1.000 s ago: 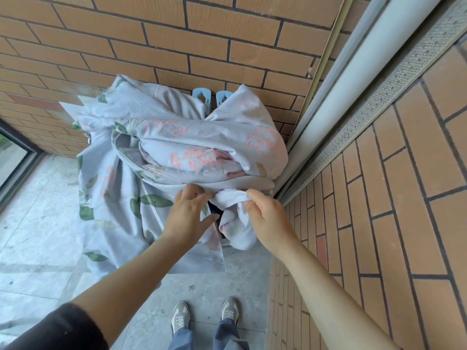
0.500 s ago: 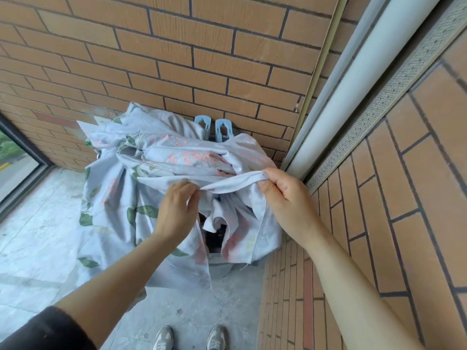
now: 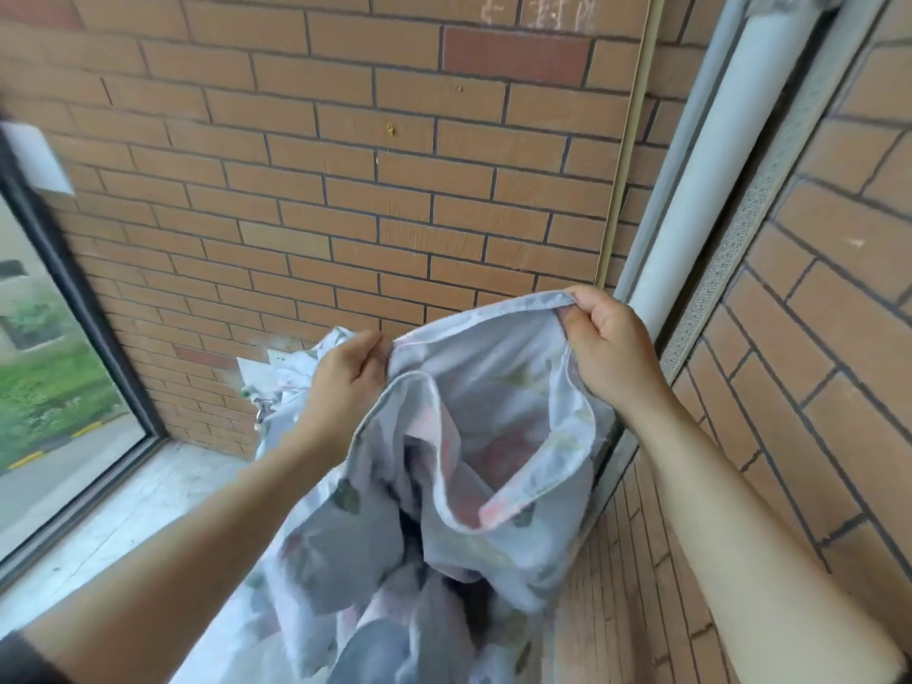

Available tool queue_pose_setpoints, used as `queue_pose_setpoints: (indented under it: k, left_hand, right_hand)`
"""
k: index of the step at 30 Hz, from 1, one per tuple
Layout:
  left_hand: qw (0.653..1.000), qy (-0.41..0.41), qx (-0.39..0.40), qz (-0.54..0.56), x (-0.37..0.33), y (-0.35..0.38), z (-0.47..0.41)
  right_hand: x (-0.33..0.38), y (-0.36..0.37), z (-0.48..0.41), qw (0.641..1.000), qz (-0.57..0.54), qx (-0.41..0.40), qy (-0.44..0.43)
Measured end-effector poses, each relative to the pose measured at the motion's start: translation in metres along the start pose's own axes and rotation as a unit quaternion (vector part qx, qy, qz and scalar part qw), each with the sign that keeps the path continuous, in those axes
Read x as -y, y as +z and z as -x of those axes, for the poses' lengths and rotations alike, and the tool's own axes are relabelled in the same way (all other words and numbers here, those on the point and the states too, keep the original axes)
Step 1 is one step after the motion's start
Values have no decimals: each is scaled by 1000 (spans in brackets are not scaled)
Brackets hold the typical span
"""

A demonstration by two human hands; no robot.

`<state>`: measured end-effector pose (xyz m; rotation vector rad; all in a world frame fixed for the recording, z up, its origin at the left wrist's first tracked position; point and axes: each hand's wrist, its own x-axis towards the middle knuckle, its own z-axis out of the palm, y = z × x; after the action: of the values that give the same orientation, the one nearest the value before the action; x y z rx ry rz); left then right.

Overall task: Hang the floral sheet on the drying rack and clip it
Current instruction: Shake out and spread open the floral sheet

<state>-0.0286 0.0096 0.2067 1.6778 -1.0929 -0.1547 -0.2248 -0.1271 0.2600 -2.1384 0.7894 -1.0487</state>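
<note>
Hem of floral sheet now rising clear of heap where it was lying a second ago. My left hand and right hand are each pinching top edge, spreading it. Rest is trailing between my arms. Drying rack not showing; I'm judging hanging and clipping still ahead.

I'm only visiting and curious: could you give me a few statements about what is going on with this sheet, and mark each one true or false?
1. The left hand and the right hand both pinch the edge of the floral sheet. True.
2. The sheet lies folded flat on the floor. False: it is held up, and it hangs bunched below the hands.
3. A window is on the person's left. True.
4. The wall behind the sheet is white plaster. False: it is a brick wall.
</note>
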Motion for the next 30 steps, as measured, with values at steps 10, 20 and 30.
queue_pose_setpoints:
  k: [10, 20, 30]
  left_hand:
    - [997, 67, -28, -24, -46, -154, 91]
    - [994, 109, -23, 1, -104, -219, 153]
    - [980, -39, 14, 195, -184, -184, 155]
  right_hand:
    - [137, 24, 69, 993, 89, -31, -77]
    - [230, 19, 115, 990, 89, -76, -77]
    - [222, -41, 158, 985, 112, -116, -63]
